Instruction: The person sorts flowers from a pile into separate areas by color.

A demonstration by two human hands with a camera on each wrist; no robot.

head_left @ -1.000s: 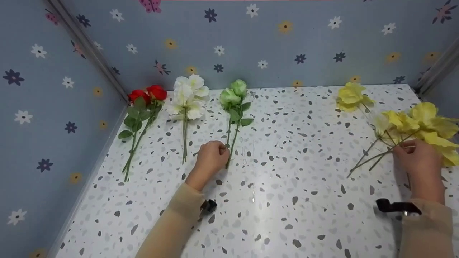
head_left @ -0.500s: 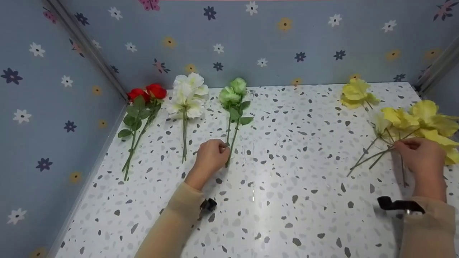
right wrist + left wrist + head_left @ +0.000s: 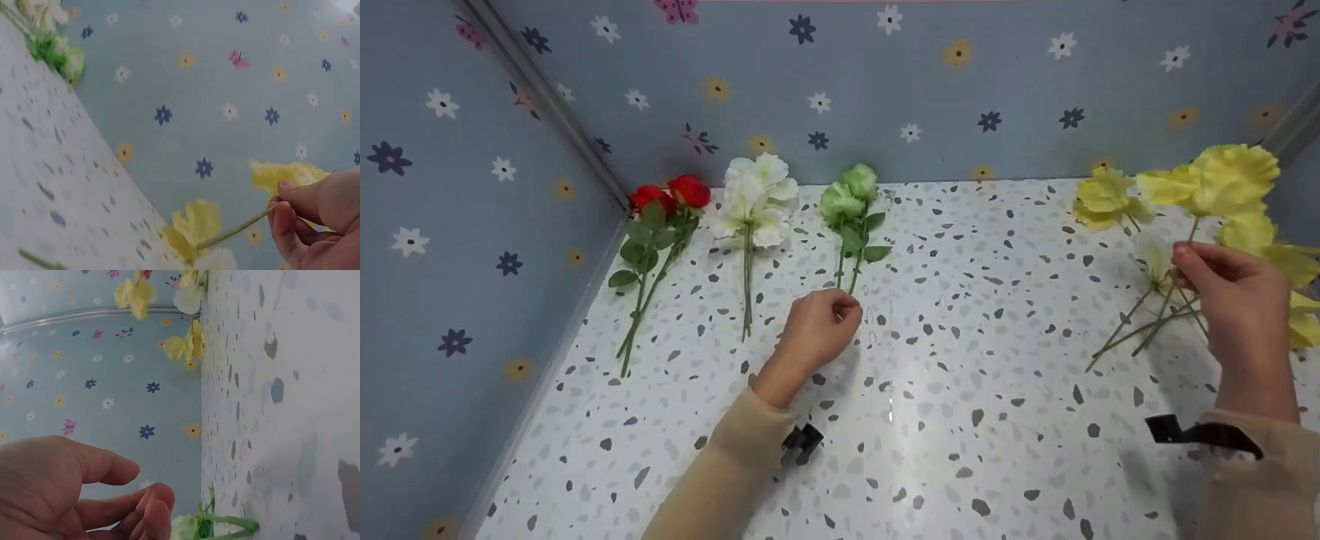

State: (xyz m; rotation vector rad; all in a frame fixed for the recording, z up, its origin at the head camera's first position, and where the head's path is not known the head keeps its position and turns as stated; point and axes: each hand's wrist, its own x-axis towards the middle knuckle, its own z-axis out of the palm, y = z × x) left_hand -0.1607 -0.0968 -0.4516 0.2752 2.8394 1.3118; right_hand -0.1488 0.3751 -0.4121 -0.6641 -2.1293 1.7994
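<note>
My right hand pinches the thin stem of a yellow artificial flower, its bloom raised above the other yellow ones at the right. Thumb and fingertips meet on that stem in the right wrist view. Over the lower stems of two pale green flowers hovers my left hand, hiding the stem ends. The left wrist view shows its thumb and loosely bent fingers apart, with nothing between them. Around the right hand lie more yellow flowers, a whitish flower and crossed stems.
Red roses and white flowers lie left of the green pair on the speckled tabletop. Another yellow flower lies near the back wall. A side wall borders the left.
My right hand has risen, lifting the yellow flower by its stem from among the others. My left hand has moved slightly right and away from the green stems.
</note>
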